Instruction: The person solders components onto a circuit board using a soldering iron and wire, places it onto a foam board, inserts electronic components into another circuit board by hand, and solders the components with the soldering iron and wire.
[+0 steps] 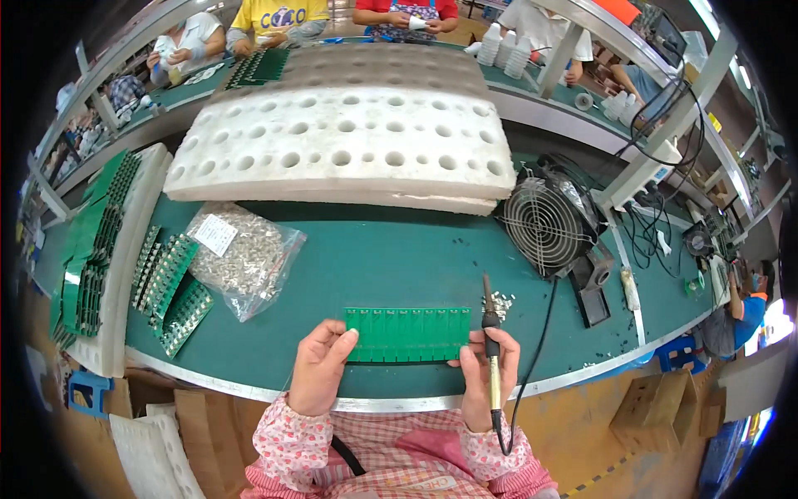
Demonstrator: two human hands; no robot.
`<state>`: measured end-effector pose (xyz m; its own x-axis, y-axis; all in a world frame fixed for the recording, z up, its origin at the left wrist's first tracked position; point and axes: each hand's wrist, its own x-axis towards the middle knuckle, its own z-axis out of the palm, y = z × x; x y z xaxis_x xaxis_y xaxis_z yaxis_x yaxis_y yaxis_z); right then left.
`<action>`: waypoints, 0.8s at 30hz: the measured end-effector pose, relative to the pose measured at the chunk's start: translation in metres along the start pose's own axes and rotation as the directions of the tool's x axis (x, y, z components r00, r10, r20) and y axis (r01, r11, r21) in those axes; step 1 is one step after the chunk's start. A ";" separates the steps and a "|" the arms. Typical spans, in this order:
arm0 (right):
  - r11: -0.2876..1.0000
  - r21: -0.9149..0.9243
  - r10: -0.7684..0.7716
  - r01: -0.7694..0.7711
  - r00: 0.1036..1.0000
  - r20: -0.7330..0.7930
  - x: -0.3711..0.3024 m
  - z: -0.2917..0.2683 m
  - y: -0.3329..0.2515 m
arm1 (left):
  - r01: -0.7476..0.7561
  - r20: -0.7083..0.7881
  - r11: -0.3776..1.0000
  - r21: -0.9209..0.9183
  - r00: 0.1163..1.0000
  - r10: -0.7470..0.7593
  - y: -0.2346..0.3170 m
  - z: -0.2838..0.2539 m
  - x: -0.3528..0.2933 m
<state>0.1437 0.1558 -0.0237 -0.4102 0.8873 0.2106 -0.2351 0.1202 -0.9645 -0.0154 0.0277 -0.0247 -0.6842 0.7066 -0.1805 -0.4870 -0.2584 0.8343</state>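
Observation:
A green circuit board panel (407,335) is held level over the near edge of the green work mat. My left hand (319,370) grips its left end between thumb and fingers. My right hand (477,395) pinches the right end and also holds a soldering iron (493,349), whose tip points away from me. Beyond the iron lies a small pile of silvery parts (502,305) on the mat. Left of centre sits a clear plastic bag (241,254) full of small metal pieces. Several boards fitted with parts (170,283) lie next to that bag.
A long white foam block (341,150) with round holes spans the back. Green boards (96,241) stack on another foam slab at left. A caged fan (544,220) and a black tray (591,291) stand at right. The iron's cord loops across the mat. Co-workers sit opposite.

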 end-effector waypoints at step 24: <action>0.999 -0.019 0.032 -0.032 0.999 -0.043 0.000 -0.009 -0.001 | -0.136 0.040 0.867 0.480 0.990 0.133 0.011 0.006 -0.014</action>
<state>0.1519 0.1593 -0.0242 -0.3791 0.9090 0.1731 -0.2047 0.1000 -0.9737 -0.0082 0.0185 -0.0098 -0.7204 0.6919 -0.0472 -0.0687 -0.0035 0.9976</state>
